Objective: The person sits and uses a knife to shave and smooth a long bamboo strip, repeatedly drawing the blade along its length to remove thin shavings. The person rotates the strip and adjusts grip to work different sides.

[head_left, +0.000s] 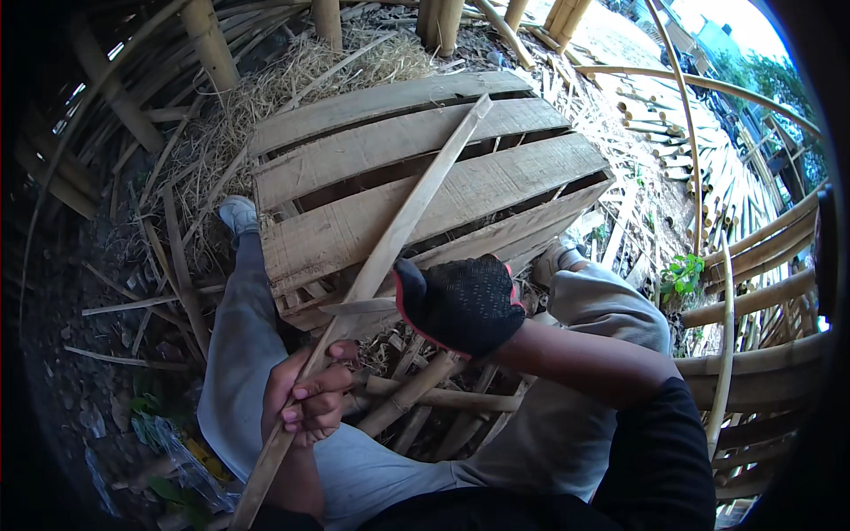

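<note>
A long, pale bamboo strip (pixel 409 217) runs slantwise from the lower left up across a slatted wooden crate (pixel 323 232). My bare left hand (pixel 310 394) is closed around its lower part, the fingers wrapped over it. On my right hand (pixel 465 305) is a black glove with red edging, closed in a fist around a knife (pixel 361 306). The blade points left and lies across the strip just above my left hand; whether it cuts into the strip I cannot tell. The glove hides the handle. The strip's far end rests over the crate's top slats.
My legs straddle the crate. Dry shavings (pixel 372 64) heap up behind it, near upright bamboo posts (pixel 209 42). Bamboo pieces (pixel 407 394) lie between my knees. A curved bamboo structure (pixel 753 372) stands at right, with stacked poles (pixel 668 146) beyond and a small green plant (pixel 682 276).
</note>
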Demonstrator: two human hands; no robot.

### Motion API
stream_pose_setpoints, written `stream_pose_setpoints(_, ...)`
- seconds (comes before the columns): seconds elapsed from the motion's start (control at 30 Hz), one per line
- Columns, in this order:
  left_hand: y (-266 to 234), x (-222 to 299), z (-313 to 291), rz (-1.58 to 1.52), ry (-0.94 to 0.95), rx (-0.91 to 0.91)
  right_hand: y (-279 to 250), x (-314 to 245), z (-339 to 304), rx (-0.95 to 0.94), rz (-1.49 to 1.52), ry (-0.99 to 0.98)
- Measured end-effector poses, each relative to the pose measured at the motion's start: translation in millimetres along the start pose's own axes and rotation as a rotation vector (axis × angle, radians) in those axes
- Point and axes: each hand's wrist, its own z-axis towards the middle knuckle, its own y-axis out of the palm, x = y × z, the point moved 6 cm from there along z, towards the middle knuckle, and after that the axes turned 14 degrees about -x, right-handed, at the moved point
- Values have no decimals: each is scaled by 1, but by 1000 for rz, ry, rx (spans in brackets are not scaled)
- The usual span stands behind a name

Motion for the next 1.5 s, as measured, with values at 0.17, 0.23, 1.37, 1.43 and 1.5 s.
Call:
stream_pose_setpoints(0.17,0,-15,0,-80,-31,15,6,4,-3,189,111,-126)
stream_pose_setpoints(0.23,3,-6,3,-53,7,-24,-5,0,1,154,35,-45)
stream_pose_setpoints(1.37,1,-25,-1,-44,-110,-22,-13,45,3,-14,-250,166)
stream_pose_setpoints(1.43,0,-27,1,-54,-109,0,-22,105,13,-108,-424,361)
stream_pose_setpoints(1.5,1,-28,-1,-16,-83,0,-24,92,16,-132,-405,282)
